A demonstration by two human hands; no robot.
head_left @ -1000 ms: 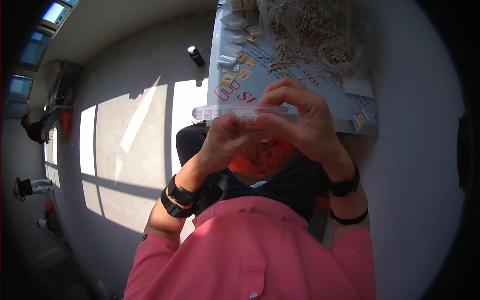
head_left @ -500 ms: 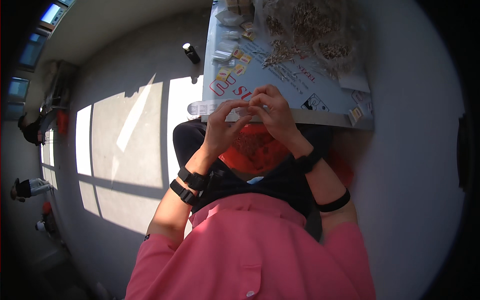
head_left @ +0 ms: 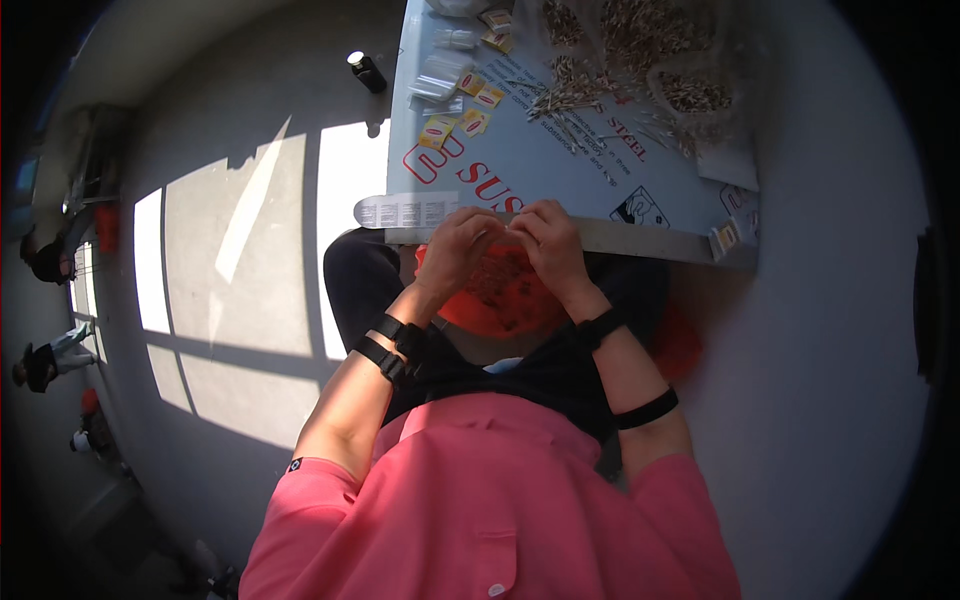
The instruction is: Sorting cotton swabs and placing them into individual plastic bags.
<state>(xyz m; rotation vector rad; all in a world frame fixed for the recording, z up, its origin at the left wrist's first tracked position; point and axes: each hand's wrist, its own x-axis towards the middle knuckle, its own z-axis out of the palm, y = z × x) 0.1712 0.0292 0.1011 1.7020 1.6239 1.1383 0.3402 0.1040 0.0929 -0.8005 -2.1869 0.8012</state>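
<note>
Close together at the table's front edge are my left hand (head_left: pixel 458 248) and my right hand (head_left: pixel 552 246). The fingertips of both are pinched and nearly meet; whatever they hold is too small to make out. Right under them, between my knees, sits a red basin (head_left: pixel 505 305) with dark small bits inside. Beside my left hand a strip of pale printed labels (head_left: pixel 405 210) lies along the table edge. Farther back are small yellow cards (head_left: pixel 437 131), clear plastic sleeves (head_left: pixel 440 78) and loose thin brown-and-white sticks (head_left: pixel 565 98).
Clear plastic bags (head_left: pixel 690 88) hold more sticks at the table's far right. A small packet (head_left: pixel 724 238) lies at the near right corner of the table (head_left: pixel 560 190). Another red container (head_left: pixel 680 345) stands by my right leg. A black bottle (head_left: pixel 367 73) stands left of the table; people are far left.
Both hands have come down slightly toward the table edge and the basin, fingertips still together. The view has shifted a little, moving the table slightly up.
</note>
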